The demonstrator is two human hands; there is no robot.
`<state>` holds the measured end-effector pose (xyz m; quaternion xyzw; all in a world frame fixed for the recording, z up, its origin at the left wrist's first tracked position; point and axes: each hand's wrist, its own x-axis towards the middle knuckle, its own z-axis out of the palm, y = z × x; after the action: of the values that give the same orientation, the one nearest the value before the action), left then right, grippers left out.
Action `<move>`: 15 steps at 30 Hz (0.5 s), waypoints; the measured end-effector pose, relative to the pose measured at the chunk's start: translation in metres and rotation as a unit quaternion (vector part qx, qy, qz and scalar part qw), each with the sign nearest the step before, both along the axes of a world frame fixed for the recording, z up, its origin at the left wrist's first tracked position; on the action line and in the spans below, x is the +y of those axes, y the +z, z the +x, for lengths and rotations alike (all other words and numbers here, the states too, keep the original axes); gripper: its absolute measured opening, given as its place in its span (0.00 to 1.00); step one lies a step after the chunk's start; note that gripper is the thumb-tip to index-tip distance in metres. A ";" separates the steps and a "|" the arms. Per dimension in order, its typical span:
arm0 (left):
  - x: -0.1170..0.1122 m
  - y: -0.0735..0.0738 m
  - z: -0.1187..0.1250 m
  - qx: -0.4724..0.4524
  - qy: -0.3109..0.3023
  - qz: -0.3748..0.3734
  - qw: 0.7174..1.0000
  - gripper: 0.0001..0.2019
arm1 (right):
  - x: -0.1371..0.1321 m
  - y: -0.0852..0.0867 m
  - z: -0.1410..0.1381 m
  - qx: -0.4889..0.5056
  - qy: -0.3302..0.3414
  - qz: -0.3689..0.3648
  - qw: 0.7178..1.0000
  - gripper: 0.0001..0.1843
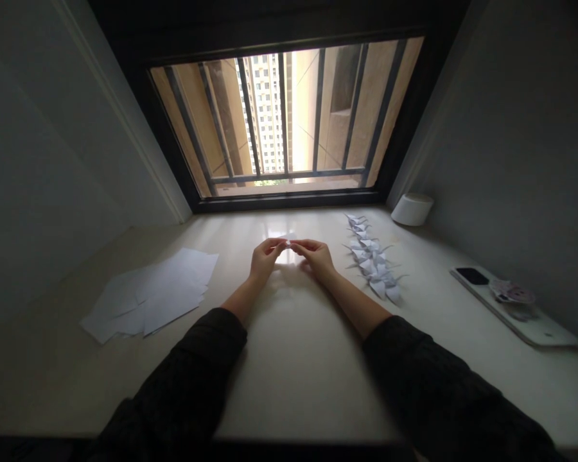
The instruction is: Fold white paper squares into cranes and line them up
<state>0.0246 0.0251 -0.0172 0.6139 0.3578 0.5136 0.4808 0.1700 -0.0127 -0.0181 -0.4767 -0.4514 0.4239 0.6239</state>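
Both hands are up over the middle of the counter [289, 378], in front of the window [289, 122]. Left grip [266, 258]: fingertips pinching one side of a small white paper piece [288, 243]. Right grip [316, 256]: pinching the other side, fingertips nearly meeting the left's. So both grips are grasping the same piece, between them; most of it is covered by fingers, fold detail too small to read.

Step in hand: looks like folding or shaping that paper, two-handed, fine work. How far along this one is, cannot tell. The next move seems to call for a steady pinch on one side while the other presses or turns the edge, light pressure so nothing tears or slips.

Left of the hands: loose, overlapping paper sheets [173, 282], flat, apart from both grips. Right: a line of folded paper pieces [370, 255] with thin points sticking out, likely finished ones, set close together. Farther right, a phone [498, 308]; near the wall, a white container [411, 210]. Neither grip touches these.
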 end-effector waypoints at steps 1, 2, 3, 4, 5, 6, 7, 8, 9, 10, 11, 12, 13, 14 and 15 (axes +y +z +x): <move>0.000 0.000 0.000 0.000 0.006 -0.003 1.000 0.18 | 0.000 0.001 0.000 0.000 0.000 -0.002 1.000 0.23; 0.000 0.001 0.000 -0.001 0.013 -0.007 1.000 0.18 | -0.001 0.001 -0.001 0.000 0.000 -0.004 1.000 0.23; 0.000 0.001 0.000 -0.002 0.020 -0.010 1.000 0.17 | -0.001 0.002 -0.001 0.000 0.000 -0.005 1.000 0.23; 0.000 0.001 0.000 -0.004 0.026 -0.012 1.000 0.17 | -0.001 0.002 -0.001 0.001 -0.002 -0.006 1.000 0.23; 0.000 0.000 0.000 -0.005 0.029 -0.013 0.999 0.17 | -0.001 0.002 -0.001 0.002 -0.004 -0.005 1.000 0.22; 0.001 0.000 0.000 -0.006 0.030 -0.012 0.999 0.17 | -0.001 0.003 -0.002 0.004 -0.008 -0.005 1.000 0.22; 0.001 0.000 0.000 -0.008 0.027 -0.010 1.000 0.17 | -0.001 0.003 -0.002 0.006 -0.013 -0.005 1.000 0.22; 0.001 -0.001 0.000 -0.012 0.024 -0.007 1.000 0.16 | -0.001 0.004 -0.002 0.007 -0.021 -0.005 1.000 0.21; 0.002 -0.001 0.001 -0.017 0.018 -0.006 1.000 0.16 | -0.001 0.004 -0.002 0.009 -0.028 -0.004 1.000 0.21; 0.002 -0.002 0.001 -0.024 0.011 -0.005 1.000 0.16 | -0.001 0.004 -0.003 0.010 -0.034 -0.002 0.999 0.20; 0.002 -0.002 0.001 -0.031 0.007 -0.004 0.999 0.16 | 0.000 0.004 -0.003 0.011 -0.037 0.001 0.999 0.20; 0.002 -0.002 0.001 -0.035 0.007 -0.003 0.999 0.16 | 0.000 0.004 -0.003 0.013 -0.037 0.005 0.999 0.20; 0.002 -0.002 0.002 -0.034 0.011 0.000 0.999 0.16 | 0.000 0.004 -0.003 0.015 -0.035 0.008 0.999 0.19; 0.001 -0.002 0.002 -0.032 0.019 0.002 0.999 0.15 | 0.001 0.003 -0.003 0.016 -0.032 0.011 0.999 0.19; 0.001 -0.002 0.002 -0.029 0.029 0.003 0.999 0.15 | 0.001 0.003 -0.003 0.016 -0.028 0.014 0.999 0.19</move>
<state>0.0266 0.0261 -0.0189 0.5895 0.3597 0.5462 0.4741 0.1670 -0.0115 -0.0151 -0.4737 -0.4338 0.4073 0.6492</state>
